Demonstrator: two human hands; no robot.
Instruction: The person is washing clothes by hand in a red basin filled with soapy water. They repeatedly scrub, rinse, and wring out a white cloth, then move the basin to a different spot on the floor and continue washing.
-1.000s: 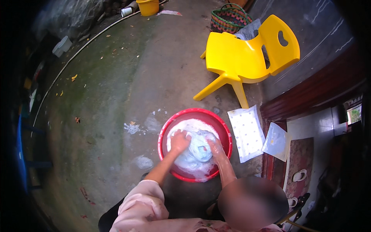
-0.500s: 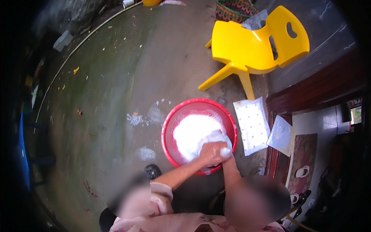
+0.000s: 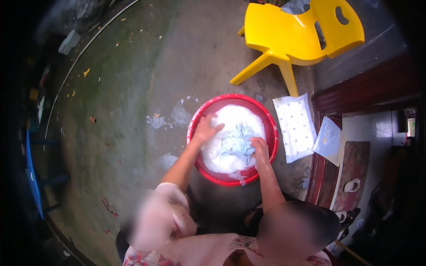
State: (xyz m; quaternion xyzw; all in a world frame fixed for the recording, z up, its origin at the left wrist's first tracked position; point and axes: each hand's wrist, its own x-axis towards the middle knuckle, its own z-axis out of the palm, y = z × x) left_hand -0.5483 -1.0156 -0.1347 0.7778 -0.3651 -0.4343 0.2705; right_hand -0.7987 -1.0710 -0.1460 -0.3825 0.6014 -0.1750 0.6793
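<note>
A round red basin (image 3: 234, 96) stands on the ground in front of me, holding white suds (image 3: 242, 114). In the middle of the foam lies a wet, crumpled light blue cloth (image 3: 236, 145). My left hand (image 3: 207, 129) is over the basin's left side, its fingers spread and nothing in them. At the right side, my right hand (image 3: 260, 148) has its fingers curled onto the edge of the cloth. Part of the cloth is hidden under the foam.
A yellow plastic chair (image 3: 284, 33) stands beyond the basin to the right. Two flat sheets, a dotted white mat (image 3: 294, 128) and a pale one (image 3: 329, 141), lie right of the basin by a doorway. A hose (image 3: 82, 52) runs along the far left.
My hands were together around the foamy bundle at the basin's lower right. They have come apart, the left moving to the far left side, and the blue cloth lies spread in the suds.
</note>
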